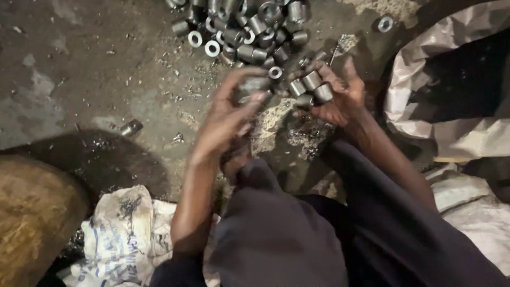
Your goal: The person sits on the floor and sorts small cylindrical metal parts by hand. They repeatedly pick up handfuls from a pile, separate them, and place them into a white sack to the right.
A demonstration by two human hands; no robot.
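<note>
I see my right hand point(334, 98) cupping short, shiny grey metal sleeves point(311, 85); my left hand point(231, 114) grips one too.

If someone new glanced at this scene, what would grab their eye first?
Probably the pile of short metal sleeves heaped on the dirty floor at top centre. Just below it, the right hand cups several sleeves, while the left hand grips another. A pale open sack gapes at the right.
</note>
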